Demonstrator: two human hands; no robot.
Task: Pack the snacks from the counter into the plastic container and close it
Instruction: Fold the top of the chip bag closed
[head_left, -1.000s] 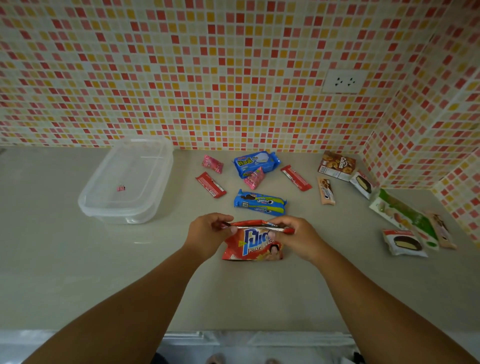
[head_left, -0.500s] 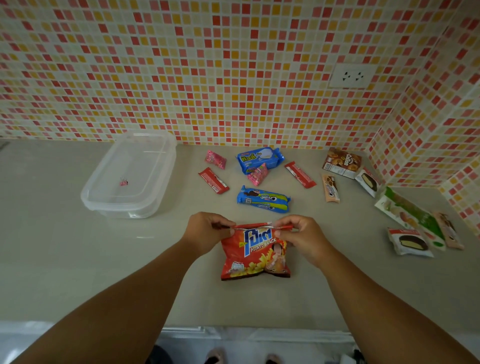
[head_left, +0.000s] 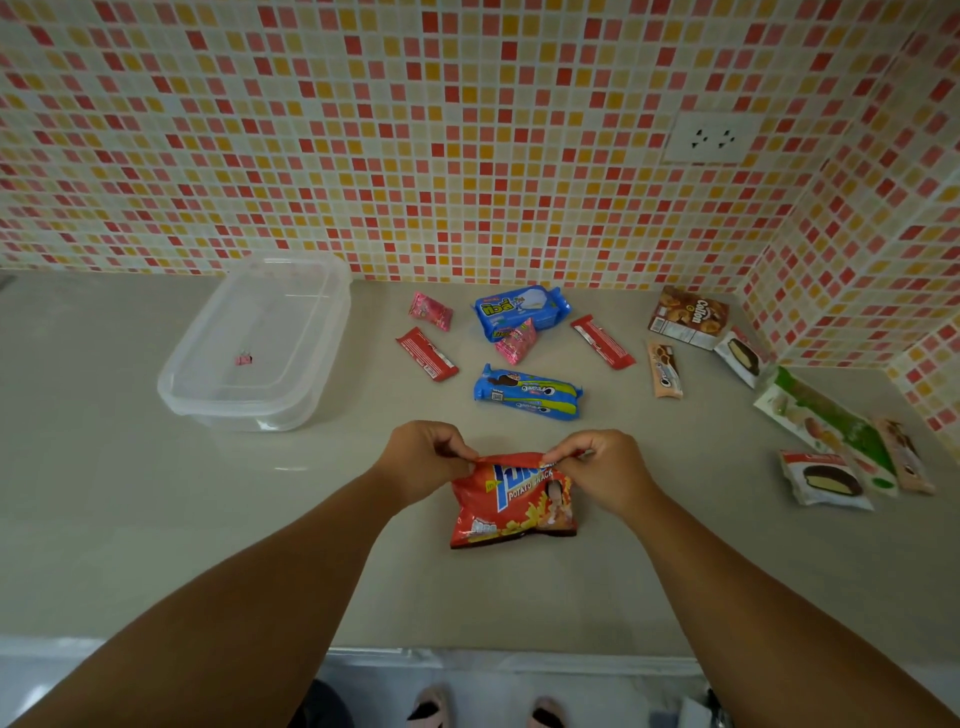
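A red potato snack bag (head_left: 514, 501) lies on the counter in front of me. My left hand (head_left: 423, 457) pinches its top left corner and my right hand (head_left: 602, 467) pinches its top right edge, which is folded over. The clear plastic container (head_left: 260, 343) stands at the back left with its lid on; a small pink clip (head_left: 242, 359) lies on or in it. Behind the bag lie a blue Oreo pack (head_left: 527, 399), a blue biscuit pack (head_left: 522, 312), two red bars (head_left: 427, 354) (head_left: 602, 342) and two pink candies (head_left: 430, 310) (head_left: 516, 342).
To the right lie a brown Collon box (head_left: 688, 317), a small beige Oreo bar (head_left: 665, 370), two chocolate pie packets (head_left: 740, 356) (head_left: 826, 479), a green and white packet (head_left: 826, 428) and a pinkish bar (head_left: 906, 457). Tiled walls close the back and right corner. The counter's front edge (head_left: 467, 649) is near me.
The bag has been stood up from lying flat, and its top edge is now folded down and crumpled between both hands. The camera view has shifted slightly.
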